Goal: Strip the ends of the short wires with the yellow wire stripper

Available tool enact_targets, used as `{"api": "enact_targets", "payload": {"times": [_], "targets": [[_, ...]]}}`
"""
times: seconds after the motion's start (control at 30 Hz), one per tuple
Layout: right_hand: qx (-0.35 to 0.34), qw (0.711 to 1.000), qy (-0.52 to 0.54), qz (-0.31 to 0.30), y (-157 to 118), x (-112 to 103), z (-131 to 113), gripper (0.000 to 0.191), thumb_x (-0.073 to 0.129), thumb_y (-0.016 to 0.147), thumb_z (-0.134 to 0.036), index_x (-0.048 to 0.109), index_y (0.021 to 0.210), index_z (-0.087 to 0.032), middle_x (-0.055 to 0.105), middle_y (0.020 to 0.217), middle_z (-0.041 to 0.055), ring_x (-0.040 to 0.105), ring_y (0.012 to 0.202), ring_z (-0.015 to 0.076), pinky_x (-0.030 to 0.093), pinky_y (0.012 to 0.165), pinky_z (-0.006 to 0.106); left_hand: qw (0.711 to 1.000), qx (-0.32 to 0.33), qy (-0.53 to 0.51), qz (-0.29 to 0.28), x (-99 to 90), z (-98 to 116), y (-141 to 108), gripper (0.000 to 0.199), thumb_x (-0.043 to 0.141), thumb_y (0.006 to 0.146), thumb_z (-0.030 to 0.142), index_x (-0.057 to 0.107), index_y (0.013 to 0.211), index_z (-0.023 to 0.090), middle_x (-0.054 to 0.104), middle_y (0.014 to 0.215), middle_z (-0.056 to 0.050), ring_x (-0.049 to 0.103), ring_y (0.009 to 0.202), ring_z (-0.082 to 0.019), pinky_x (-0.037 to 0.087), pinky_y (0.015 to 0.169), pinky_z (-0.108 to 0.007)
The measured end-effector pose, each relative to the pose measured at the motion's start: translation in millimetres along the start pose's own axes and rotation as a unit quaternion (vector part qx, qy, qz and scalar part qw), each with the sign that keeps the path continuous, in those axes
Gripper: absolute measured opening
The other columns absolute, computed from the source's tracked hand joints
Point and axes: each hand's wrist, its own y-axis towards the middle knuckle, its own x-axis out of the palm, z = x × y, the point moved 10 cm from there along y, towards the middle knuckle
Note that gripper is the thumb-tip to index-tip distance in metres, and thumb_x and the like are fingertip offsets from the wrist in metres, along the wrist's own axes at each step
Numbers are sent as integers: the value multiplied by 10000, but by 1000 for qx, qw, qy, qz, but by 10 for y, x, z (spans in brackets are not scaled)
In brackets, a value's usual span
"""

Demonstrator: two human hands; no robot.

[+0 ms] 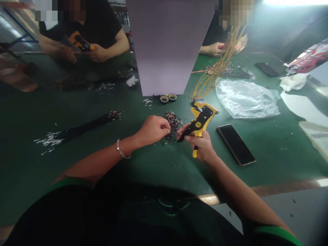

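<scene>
My right hand (201,145) is wrapped round a yellow and black wire stripper (201,119), its jaw end pointing up and away from me. My left hand (156,130) has its fingers pinched together at the left edge of a pile of small dark wire scraps (171,119). Whatever may be between those fingertips is too small to make out. Further left on the green table lies a bundle of black wires (84,129) with bare, shiny ends.
Right of the stripper lies a phone (237,144), with a clear plastic bag (248,99) behind it. Two tape rolls (168,98) sit before a tall pale panel (171,48). Yellow wires (208,80) hang behind the stripper. Across the table, two people work; one holds another stripper (80,41).
</scene>
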Motion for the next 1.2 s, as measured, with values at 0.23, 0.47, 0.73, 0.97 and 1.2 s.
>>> {"api": "enact_targets", "payload": {"times": [0.23,0.47,0.73,0.97,1.2], "targets": [[8,1000,-20,-13,-3,61,85,247,737,633,-206,626,853,-201,620,783,-3,613,686,182,524,730,365,993,100,67,8,55,272,-129,197,529,756,117,692,664,177,694,672,-25,606,637,-129,451,622,-274],[0,999,-27,-27,-27,91,82,218,701,630,-213,625,834,-209,593,760,-1,583,713,191,520,733,366,975,148,164,-5,125,414,-205,218,498,787,112,681,690,176,682,682,-40,599,671,-157,435,634,-293],[-16,998,-57,-28,-24,90,51,134,680,689,-224,633,813,-206,582,756,-1,573,715,185,501,724,350,957,182,224,-10,195,475,-262,239,467,833,132,659,694,165,667,685,-52,574,663,-168,412,620,-304],[-33,996,-78,-17,-16,58,58,116,669,671,-184,611,770,-201,573,708,-14,571,665,170,488,681,331,951,209,227,-3,209,555,-323,264,450,871,140,661,714,157,670,696,-55,577,661,-163,423,624,-305],[-37,995,-88,-30,-36,72,86,130,678,682,-209,605,788,-191,576,726,-12,563,672,163,488,666,321,947,233,216,38,156,603,-354,260,474,900,165,672,731,155,671,682,-35,578,637,-147,434,615,-286]]}}
